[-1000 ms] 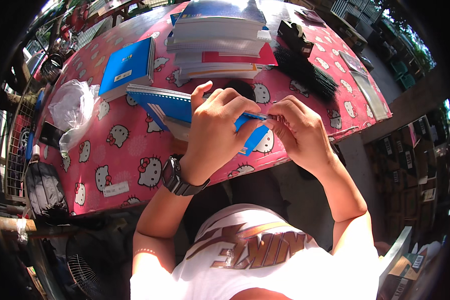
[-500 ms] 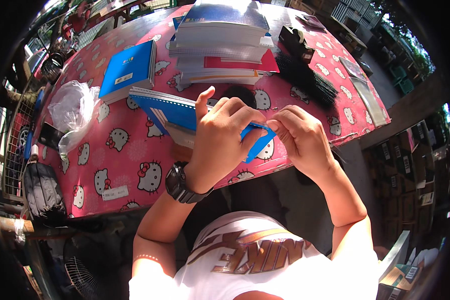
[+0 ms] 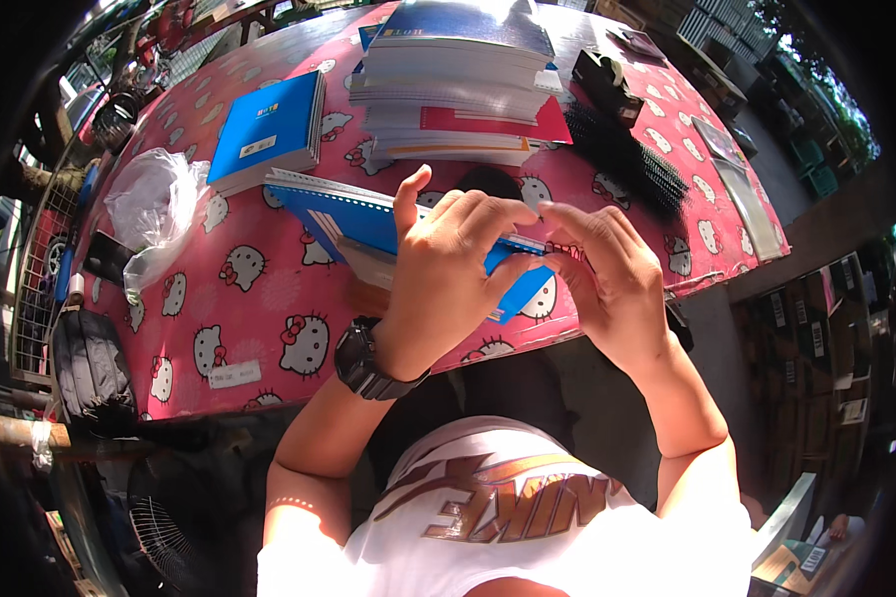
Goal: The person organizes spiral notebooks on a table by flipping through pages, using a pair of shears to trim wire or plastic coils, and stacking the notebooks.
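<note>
My left hand [image 3: 448,239] grips a blue notebook [image 3: 353,217] near its right end, thumb on the near side. A row of small punched holes runs along the notebook's upper edge, and its pages show behind the cover. A black watch is on my left wrist. At the notebook's right corner is my right hand [image 3: 612,274], thumb and forefinger curved and apart with a gap between them. Its fingertips come close to those of my left hand. Whether the right thumb touches the notebook's edge I cannot tell.
A tall stack of notebooks [image 3: 453,90] stands behind my hands. Left of it lies a smaller blue notebook stack [image 3: 269,129], beside a clear plastic bag [image 3: 154,204]. Black bristly coils [image 3: 637,164] and a black tape dispenser [image 3: 607,88] lie right on the pink patterned tabletop [image 3: 244,323].
My right thumb and forefinger have parted from a pinch at the notebook's corner. My left hand still holds the notebook. The whole view has shifted slightly.
</note>
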A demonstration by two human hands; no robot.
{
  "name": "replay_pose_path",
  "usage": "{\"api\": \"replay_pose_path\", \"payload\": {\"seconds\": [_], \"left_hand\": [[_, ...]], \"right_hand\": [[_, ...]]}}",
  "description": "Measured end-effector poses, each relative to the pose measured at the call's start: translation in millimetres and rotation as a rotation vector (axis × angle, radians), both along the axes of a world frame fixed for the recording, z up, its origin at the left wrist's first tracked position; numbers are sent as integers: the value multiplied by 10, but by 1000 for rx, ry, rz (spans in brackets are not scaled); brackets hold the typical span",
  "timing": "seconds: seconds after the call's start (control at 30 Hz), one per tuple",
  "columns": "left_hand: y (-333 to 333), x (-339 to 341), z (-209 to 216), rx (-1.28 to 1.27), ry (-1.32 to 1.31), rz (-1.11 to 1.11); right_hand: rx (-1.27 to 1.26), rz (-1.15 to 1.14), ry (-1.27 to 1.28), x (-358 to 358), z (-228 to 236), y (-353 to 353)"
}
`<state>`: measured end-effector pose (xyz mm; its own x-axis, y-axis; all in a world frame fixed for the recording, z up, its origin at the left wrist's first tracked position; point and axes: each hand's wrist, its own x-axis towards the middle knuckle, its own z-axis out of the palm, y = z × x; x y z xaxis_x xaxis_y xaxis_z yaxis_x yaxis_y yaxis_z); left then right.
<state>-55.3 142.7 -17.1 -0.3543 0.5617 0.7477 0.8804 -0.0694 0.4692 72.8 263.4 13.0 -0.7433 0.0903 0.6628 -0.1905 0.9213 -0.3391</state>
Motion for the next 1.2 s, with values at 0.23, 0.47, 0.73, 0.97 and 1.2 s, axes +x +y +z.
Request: {"api": "replay_pose_path", "payload": {"seconds": [0.23, 0.47, 0.73, 0.97, 1.2], "left_hand": [[-93, -16, 31, -51, 135, -145], [-38, -10, 68, -120, 220, -169], [-215, -8, 70, -93, 148, -235], [-245, 15, 94, -101, 89, -248], [-269, -23, 104, -101, 151, -212]], "right_hand": [[-541, 188, -366, -218, 199, 423], [73, 118, -628, -970, -1154, 1350], [-341, 99, -633, -891, -1126, 968], [272, 133, -389, -1237, -1370, 1227], [247, 53, -505, -1435, -1534, 1175]]}}
